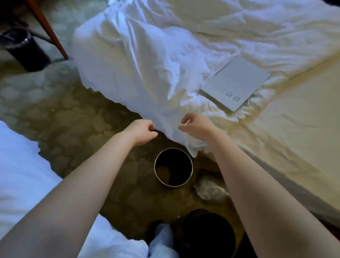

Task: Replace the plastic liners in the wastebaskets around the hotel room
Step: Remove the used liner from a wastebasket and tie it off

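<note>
Whether left hand (141,133) or right hand (196,126) pinches anything is unclear

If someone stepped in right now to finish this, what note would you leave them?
Left hand and right hand: fingers curled above the near wastebasket; whether they pinch anything I cannot tell.
That wastebasket shows no liner; crumpled clear plastic lies beside it on the carpet.
The far wastebasket by the wooden leg seems lined.
To do: line the near one.

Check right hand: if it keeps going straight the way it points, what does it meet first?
Most likely the rumpled white duvet, directly ahead of the right hand. Depth is unclear from this one view; the fingers may already touch it.
</note>
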Tool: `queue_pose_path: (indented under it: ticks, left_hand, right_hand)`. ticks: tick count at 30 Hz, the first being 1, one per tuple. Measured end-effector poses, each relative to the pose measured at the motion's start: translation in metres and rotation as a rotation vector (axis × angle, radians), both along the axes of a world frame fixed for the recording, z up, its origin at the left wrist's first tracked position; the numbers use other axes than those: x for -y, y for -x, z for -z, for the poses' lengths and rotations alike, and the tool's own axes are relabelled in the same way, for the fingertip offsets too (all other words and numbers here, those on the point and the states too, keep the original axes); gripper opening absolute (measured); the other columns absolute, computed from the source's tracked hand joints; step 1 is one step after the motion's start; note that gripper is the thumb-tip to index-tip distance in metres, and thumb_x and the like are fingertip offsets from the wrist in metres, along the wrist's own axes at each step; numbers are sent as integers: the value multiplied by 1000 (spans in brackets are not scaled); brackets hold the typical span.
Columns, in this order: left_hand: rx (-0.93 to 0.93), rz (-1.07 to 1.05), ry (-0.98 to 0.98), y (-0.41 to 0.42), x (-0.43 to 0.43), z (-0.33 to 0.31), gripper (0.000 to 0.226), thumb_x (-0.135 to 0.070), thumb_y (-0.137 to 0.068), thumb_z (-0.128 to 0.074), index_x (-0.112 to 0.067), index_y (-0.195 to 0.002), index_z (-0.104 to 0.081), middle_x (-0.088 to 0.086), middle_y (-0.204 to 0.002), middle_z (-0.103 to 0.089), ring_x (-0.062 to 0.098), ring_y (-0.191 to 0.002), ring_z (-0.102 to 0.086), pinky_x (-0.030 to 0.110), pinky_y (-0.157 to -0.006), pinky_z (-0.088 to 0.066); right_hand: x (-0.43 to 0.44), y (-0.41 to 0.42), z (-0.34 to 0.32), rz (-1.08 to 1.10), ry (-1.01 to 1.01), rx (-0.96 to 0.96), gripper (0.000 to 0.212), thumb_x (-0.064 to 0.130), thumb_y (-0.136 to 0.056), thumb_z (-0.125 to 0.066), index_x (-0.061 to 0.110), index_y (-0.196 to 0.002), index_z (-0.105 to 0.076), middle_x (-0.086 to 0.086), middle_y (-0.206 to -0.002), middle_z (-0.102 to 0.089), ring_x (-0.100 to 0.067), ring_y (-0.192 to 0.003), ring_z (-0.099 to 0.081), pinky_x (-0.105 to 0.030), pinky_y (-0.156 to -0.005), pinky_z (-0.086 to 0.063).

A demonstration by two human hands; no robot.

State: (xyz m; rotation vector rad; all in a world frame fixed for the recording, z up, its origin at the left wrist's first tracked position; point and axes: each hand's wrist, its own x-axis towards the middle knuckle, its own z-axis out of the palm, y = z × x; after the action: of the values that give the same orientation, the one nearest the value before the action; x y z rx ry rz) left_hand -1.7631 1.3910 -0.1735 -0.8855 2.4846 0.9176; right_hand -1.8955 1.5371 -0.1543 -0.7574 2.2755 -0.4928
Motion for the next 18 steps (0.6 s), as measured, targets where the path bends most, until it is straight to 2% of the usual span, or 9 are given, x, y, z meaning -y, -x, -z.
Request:
queue_pose_path:
  ticks: [2,6,10,14,18]
  left_hand:
    - [-28,-82,14,-28,24,-29,34,-28,-93,-56,-11,-123,-57,8,-124,-59,23,-112,-56,33,-91,-45]
    - [-73,-251,41,-86,66,-71,35,-28,-93,-57,-12,-124,-57,8,-125,-59,24,-112,-56,34,-93,-47]
    - [-133,-426,56,-147,101,-109,32,-25,-93,-57,-10,-121,-59,9,-121,-60,21,-100,-58,30,-83,-47]
    - [-192,-607,109,-211,134,-153,28,-26,-92,-57,-11,-115,-61,8,-117,-61,23,-100,-59,32,-82,-48]
    - [-227,-783,159,-272,162,-188,25,-26,-90,-57,-12,-109,-64,7,-111,-64,25,-102,-59,34,-88,-50]
  right_hand:
    - [31,-17,-34,-66,29,-26,23,30,-91,-61,17,-111,-62,-1,-106,-60,-19,-98,-57,-33,-87,-49]
    - [89,-55,-81,-200,96,-80,23,28,-91,-62,18,-112,-60,0,-104,-55,-19,-97,-53,-28,-77,-41]
    - [143,-99,-114,-347,140,-130,19,29,-91,-62,19,-107,-62,-2,-107,-57,-21,-99,-55,-30,-84,-47]
    - [195,-145,-145,-486,197,-140,9,31,-91,-62,24,-96,-60,-4,-106,-60,-24,-99,-60,-33,-87,-50]
    - [246,-193,-172,-702,219,-163,22,30,-95,-57,13,-107,-64,-6,-104,-61,-25,-100,-58,-38,-92,-49]
